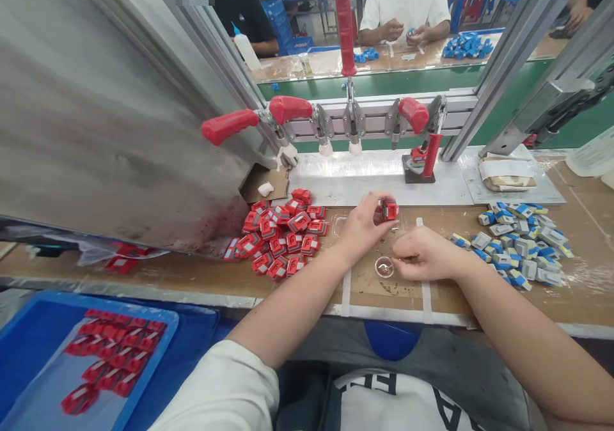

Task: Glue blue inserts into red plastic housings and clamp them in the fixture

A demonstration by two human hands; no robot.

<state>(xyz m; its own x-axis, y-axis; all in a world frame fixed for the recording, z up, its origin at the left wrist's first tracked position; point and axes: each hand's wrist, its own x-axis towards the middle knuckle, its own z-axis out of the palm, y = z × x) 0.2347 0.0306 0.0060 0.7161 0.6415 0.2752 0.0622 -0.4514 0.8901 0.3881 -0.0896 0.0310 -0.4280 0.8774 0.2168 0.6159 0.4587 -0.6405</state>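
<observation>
A small red clip [389, 210] (light, rigid plastic, probably) is pinched by its sides in the left hand [364, 223]; the right hand [422, 254], apparently curled closed, rests beside a small clear dish [384, 266] near the table's [585, 290] front edge.

A factory assembly line: a long brown workbench [590, 290] carries heaps of identical small red parts [281, 236] and blue-grey parts [520, 245], and a row of red-handled toggle clamps [288, 110] is fixed to an aluminium frame [518, 54]. A blue tray [29, 329] holds more red parts, and other workers [405, 2] sit at benches beyond a green conveyor [384, 84].
</observation>
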